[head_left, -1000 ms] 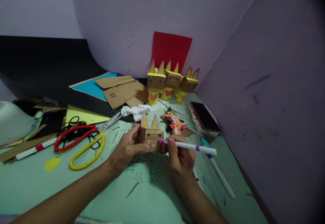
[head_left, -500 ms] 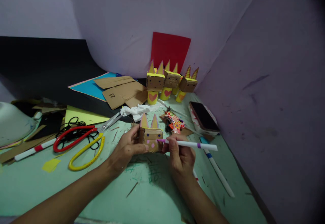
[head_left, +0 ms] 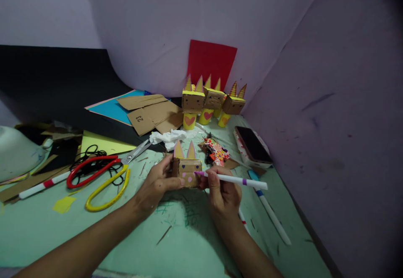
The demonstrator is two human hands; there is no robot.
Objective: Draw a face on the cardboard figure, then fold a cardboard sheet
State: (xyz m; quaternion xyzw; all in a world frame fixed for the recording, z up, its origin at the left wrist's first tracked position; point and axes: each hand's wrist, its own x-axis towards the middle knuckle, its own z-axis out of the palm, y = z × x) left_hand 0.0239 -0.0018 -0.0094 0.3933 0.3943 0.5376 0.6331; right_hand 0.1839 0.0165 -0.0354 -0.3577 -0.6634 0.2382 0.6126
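Between my hands is a small cardboard box head (head_left: 190, 169) with two pointed ears, dark eye marks and pinkish spots on its front. My left hand (head_left: 157, 184) grips it by the left side, thumb across the lower front corner. A white felt-tip marker (head_left: 233, 178) with a purple band and purple tip is pinched in my right hand (head_left: 224, 192). The marker's tip meets the front of the box near its right side. The fingers of my right hand partly hide the box's right edge.
Finished-looking eared cardboard figures (head_left: 192, 101) stand at the back before a red sheet (head_left: 210, 61). Left lie scissors (head_left: 107, 177), black cord and cardboard pieces (head_left: 154, 114). At right are a phone (head_left: 253, 143) and a blue-banded marker (head_left: 272, 215). Crumpled tissue (head_left: 171, 137) lies behind the box.
The marker has tilted slightly, its rear end dropping a little and shifting left, with its tip still at the box front. My left hand and the box stay almost in place.
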